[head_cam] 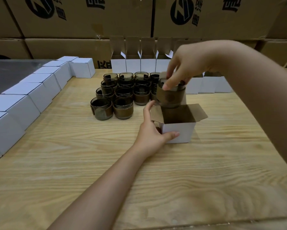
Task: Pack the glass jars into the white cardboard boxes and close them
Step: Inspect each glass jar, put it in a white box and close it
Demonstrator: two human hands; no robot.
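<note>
Glass jar (171, 97), round, brown-sleeved, pinched by right hand (184, 68) above white box (181, 132); left hand (150, 134) grips box.

The right hand (181, 70) grips a glass jar (171, 97) by its rim, just above an open white box (179, 132) (flaps spread outward). The left hand (153, 130) holds that box's left corner on the table (73, 146). Behind stand more jars (119, 97); closed boxes (23, 100) line the table's left edge.
</note>
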